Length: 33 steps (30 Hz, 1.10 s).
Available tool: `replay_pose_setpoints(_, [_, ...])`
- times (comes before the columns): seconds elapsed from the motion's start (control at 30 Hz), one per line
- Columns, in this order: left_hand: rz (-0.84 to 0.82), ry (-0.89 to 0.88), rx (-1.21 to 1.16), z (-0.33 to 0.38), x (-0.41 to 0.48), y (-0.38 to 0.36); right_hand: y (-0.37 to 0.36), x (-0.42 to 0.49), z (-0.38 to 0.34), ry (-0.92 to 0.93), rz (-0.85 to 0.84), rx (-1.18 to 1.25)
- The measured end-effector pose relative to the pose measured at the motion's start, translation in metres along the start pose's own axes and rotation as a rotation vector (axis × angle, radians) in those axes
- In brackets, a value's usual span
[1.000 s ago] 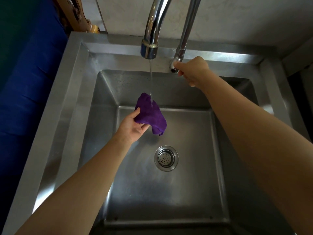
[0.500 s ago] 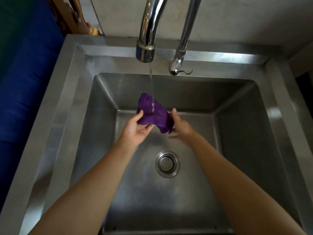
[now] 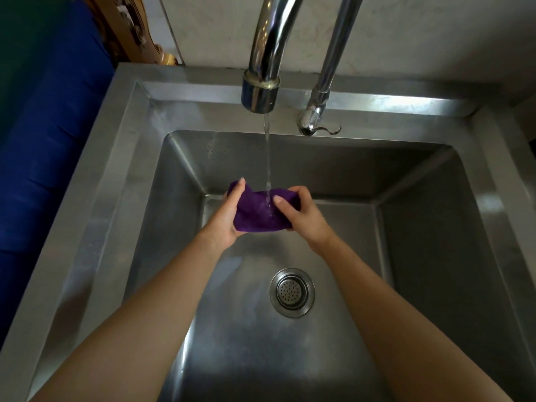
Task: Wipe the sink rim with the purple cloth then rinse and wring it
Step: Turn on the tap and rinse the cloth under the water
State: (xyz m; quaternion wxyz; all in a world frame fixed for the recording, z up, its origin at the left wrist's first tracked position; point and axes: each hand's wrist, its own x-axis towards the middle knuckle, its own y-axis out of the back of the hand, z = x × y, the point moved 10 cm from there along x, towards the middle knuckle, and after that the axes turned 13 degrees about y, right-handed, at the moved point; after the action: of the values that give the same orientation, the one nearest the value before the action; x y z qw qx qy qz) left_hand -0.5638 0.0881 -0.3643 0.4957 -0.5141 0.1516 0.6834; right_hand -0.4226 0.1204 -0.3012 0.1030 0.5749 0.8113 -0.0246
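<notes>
The purple cloth (image 3: 256,211) is bunched between both hands over the steel sink basin. My left hand (image 3: 225,220) grips its left side, thumb up along the edge. My right hand (image 3: 300,214) grips its right side with fingers curled over the top. A thin stream of water (image 3: 267,158) falls from the large chrome tap (image 3: 261,91) onto the middle of the cloth. The sink rim (image 3: 95,181) runs around the basin, dull grey steel.
A second, thinner chrome tap (image 3: 314,111) hangs right of the main one, with a small lever at its tip. The round drain strainer (image 3: 291,292) sits in the basin floor below my hands. A blue surface (image 3: 43,158) borders the sink's left side.
My right hand left the thin tap's lever, came down into the basin and took hold of the cloth's right side. The cloth now sits spread between both hands under the water.
</notes>
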Motion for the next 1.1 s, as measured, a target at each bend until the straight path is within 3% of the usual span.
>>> replay_pose_setpoints(0.1, [0.217, -0.075, 0.058, 0.005, 0.004, 0.008, -0.020, -0.004, -0.024, 0.120, -0.014, -0.243])
replay_pose_setpoints(0.2, [0.180, -0.124, -0.061, 0.001, 0.001, -0.007, -0.033, 0.000, -0.039, 0.148, 0.045, -0.457])
replay_pose_setpoints(0.3, [0.233, -0.120, -0.031, -0.004, -0.002, -0.011, -0.020, 0.009, -0.031, 0.040, 0.079, -0.655])
replay_pose_setpoints(0.43, [0.461, -0.338, 0.287, 0.022, -0.029, -0.012, 0.002, 0.012, -0.012, -0.100, 0.138, -0.613])
replay_pose_setpoints(0.53, [0.360, -0.504, 0.293, 0.032, -0.049, -0.029, 0.011, 0.010, -0.005, -0.123, 0.181, -0.329])
replay_pose_setpoints(0.63, [0.348, -0.451, 0.191, 0.030, -0.047, -0.019, 0.008, 0.001, -0.017, -0.055, 0.155, -0.248])
replay_pose_setpoints(0.73, [0.344, -0.315, 0.059, 0.018, -0.033, -0.005, -0.017, -0.011, -0.045, 0.097, 0.103, -0.390])
replay_pose_setpoints(0.8, [0.264, -0.210, -0.010, 0.006, -0.023, -0.009, -0.025, -0.011, -0.056, 0.110, 0.142, -0.497])
replay_pose_setpoints(0.87, [0.302, -0.175, 0.062, 0.003, -0.021, -0.010, -0.018, -0.002, -0.053, 0.057, 0.183, -0.595])
replay_pose_setpoints(0.97, [0.481, -0.305, 0.172, 0.020, -0.042, -0.006, -0.005, 0.013, -0.033, -0.033, 0.192, -0.546])
replay_pose_setpoints(1.1, [0.388, -0.509, 0.263, 0.032, -0.061, -0.016, 0.001, 0.014, -0.008, -0.133, 0.146, -0.439])
